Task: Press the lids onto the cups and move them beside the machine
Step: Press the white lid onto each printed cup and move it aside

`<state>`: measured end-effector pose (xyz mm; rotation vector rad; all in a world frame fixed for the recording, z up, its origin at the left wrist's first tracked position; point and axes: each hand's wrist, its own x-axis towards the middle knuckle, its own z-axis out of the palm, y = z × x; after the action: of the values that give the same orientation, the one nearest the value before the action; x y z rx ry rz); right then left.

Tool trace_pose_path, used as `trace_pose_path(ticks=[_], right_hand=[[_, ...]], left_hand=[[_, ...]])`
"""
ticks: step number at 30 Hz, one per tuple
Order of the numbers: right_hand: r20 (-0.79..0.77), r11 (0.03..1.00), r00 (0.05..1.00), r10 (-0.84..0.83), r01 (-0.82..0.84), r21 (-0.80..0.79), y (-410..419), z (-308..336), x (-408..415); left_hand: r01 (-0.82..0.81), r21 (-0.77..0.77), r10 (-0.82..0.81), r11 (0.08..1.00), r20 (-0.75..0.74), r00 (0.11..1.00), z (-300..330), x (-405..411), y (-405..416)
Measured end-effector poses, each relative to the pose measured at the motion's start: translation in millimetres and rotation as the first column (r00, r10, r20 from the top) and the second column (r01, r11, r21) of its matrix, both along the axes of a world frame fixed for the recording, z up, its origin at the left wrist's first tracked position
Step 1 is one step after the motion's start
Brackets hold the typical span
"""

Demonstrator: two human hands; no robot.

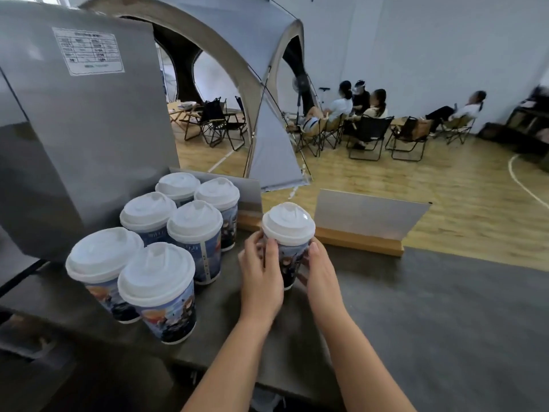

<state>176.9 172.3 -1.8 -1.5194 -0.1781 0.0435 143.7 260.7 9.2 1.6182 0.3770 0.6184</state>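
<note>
A printed paper cup (pixel 288 264) with a white domed lid (pixel 288 223) stands on the dark counter (pixel 430 307) at the centre. My left hand (pixel 260 272) grips its left side and my right hand (pixel 320 273) grips its right side, fingers curled round the cup wall just below the lid. To the left, several lidded cups of the same kind (pixel 154 263) stand in two rows beside the big grey machine (pixel 83 138).
Two grey sign boards in wooden bases (pixel 368 218) stand along the counter's far edge. Beyond the counter are a grey tent (pixel 267 84), folding chairs and several seated people (pixel 356 108) on a wooden floor.
</note>
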Motion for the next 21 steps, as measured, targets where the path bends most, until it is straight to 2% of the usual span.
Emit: trace_pose_path(ticks=[4, 8, 15, 21], right_hand=[[0.076, 0.997, 0.995, -0.071, 0.072, -0.002, -27, 1, -22], [0.080, 0.995, 0.992, -0.093, 0.095, -0.015, -41, -1, -35], [0.053, 0.989, 0.989, -0.138, 0.134, 0.057, -42, -10, -38], [0.048, 0.988, 0.991, -0.128, 0.123, 0.095, -40, -10, -36]], left_hand=[[0.109, -0.090, -0.103, 0.990, 0.070, 0.992, -5, -13, -24], [0.144, -0.125, -0.134, 0.982, 0.084, 0.987, -14, -21, -37], [0.140, -0.053, -0.134, 0.989, 0.094, 0.986, -26, -25, -44], [0.142, -0.052, -0.137, 0.989, 0.084, 0.987, -28, -30, -41]])
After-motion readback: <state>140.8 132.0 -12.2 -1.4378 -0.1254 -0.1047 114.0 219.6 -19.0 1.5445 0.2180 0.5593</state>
